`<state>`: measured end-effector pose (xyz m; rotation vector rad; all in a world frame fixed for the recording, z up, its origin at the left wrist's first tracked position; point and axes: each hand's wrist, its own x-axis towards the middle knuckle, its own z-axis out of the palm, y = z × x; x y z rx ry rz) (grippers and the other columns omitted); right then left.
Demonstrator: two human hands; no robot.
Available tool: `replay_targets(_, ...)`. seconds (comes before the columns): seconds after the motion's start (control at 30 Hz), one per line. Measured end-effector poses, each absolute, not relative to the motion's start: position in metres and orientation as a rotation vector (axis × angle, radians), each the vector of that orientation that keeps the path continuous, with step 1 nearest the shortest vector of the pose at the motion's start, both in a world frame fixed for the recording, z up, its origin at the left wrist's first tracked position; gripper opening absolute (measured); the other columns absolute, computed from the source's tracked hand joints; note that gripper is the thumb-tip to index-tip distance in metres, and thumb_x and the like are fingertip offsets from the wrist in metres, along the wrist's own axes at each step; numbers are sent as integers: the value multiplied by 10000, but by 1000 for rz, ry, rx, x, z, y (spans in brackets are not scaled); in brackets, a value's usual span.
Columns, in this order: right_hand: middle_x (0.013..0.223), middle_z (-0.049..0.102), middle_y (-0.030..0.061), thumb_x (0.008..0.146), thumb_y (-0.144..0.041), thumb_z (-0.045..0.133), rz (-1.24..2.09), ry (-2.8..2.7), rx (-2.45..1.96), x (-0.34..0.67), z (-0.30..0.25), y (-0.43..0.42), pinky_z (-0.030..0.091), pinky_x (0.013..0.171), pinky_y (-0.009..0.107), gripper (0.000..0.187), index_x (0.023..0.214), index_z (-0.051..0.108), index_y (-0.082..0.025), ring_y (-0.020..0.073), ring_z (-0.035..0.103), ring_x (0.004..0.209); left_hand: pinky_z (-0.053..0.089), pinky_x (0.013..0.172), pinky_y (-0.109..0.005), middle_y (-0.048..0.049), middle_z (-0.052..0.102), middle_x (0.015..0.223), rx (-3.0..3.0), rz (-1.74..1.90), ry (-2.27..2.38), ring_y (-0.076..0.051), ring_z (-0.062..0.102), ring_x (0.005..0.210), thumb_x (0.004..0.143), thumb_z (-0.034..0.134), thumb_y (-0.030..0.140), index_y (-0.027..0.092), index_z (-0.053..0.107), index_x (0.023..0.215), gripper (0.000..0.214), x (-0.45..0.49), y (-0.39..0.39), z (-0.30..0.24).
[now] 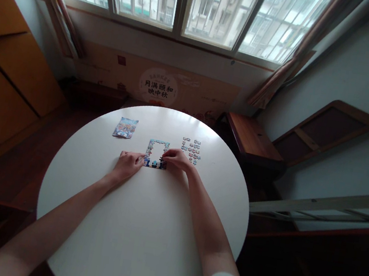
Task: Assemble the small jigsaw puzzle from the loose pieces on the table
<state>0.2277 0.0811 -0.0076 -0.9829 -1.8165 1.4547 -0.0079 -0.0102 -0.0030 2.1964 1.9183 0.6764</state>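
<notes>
A small jigsaw puzzle (pixel 154 164) lies on the white table, its border put together around a pale bare middle. My left hand (pixel 127 163) rests at its left side, index finger stretched onto the edge and the other fingers partly bent; it holds nothing that I can see. Over the puzzle's right side, my right hand (pixel 177 156) has thumb and fingers pinched together on a small dark puzzle piece, mostly hidden by the fingertips. Several loose puzzle pieces (pixel 195 148) lie in a cluster just beyond the right hand.
A colourful printed packet (pixel 125 127) lies at the back left of the round white table (pixel 149 226). Behind stand a printed board (pixel 193 83) and barred windows. A wooden bench (pixel 253 135) is at the right, a wooden cabinet (pixel 13 69) at the left.
</notes>
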Motion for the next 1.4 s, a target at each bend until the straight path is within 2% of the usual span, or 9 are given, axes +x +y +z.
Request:
replay_targets(0.8, 736, 690, 37, 608, -335, 763, 1471, -1794, -957, 226, -2, 77, 435, 632, 246, 262, 769, 710, -136, 128, 589, 660, 371, 873, -345, -64, 749, 858, 2183, 662, 1919, -208, 672, 841, 867, 505, 319, 216, 717, 1082, 319, -8, -11, -2)
replay_targets(1.4, 741, 715, 46, 633, -321, 734, 1394, -1891, -1007, 226, -3, 78, 460, 650, 257, 231, 771, 744, -136, 143, 609, 673, 371, 865, -352, -62, 749, 858, 2173, 661, 1916, -208, 669, 829, 869, 499, 319, 220, 716, 1080, 319, -7, -11, 0)
